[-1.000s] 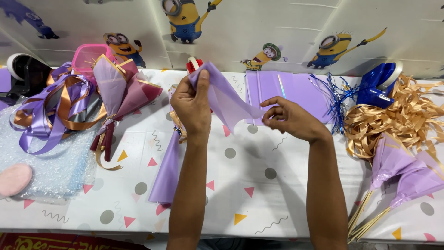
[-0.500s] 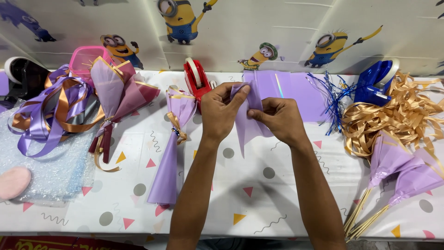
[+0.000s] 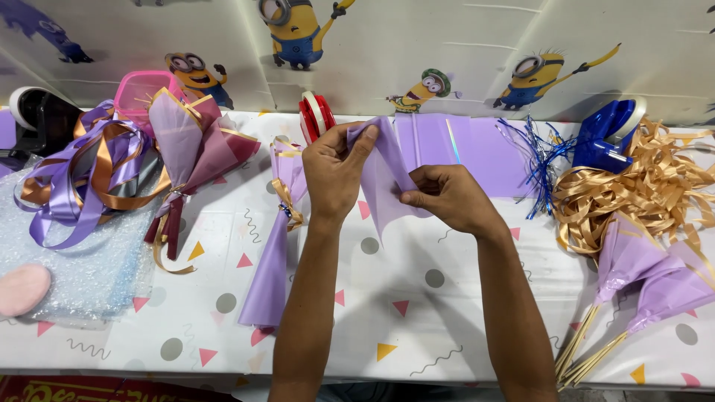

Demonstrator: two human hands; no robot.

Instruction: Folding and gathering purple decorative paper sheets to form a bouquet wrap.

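From the head camera, looking down on a table [image 3: 447,313] covered with a white cloth printed with coloured triangles and grey dots, both hands meet over the middle of the work surface around a lilac wrapping sheet [image 3: 387,190]. The left hand [image 3: 335,171] is closed on the sheet's upper edge, fingers pinching a fold near the top, while the right hand [image 3: 447,197] pinches the lower right side of the same sheet, thumb and forefinger pressed together on it. The sheet hangs between them in a tapering shape, its point falling towards the table, so the step in hand looks like rolling or folding the sheet into a cone, about midway through. As a judgement, the next move calls for keeping both pinches tight so the overlap does not spring open, and for something to fix the seam; the red tape dispenser [image 3: 316,115] stands just behind the left hand, within easy reach. Just left of the left forearm lies a finished lilac cone [image 3: 272,260] tied with a gold ribbon. Further left are a pink and maroon wrapped bundle [image 3: 197,141], a heap of purple and gold ribbon [image 3: 82,175], and a sheet of bubble wrap [image 3: 82,268]. Behind the hands lies a flat stack of lilac sheets [image 3: 477,152]. To the right sit a blue tape dispenser [image 3: 607,138], a tangle of gold ribbon [image 3: 640,186], and more lilac cones on thin sticks [image 3: 648,279] near the table's edge.
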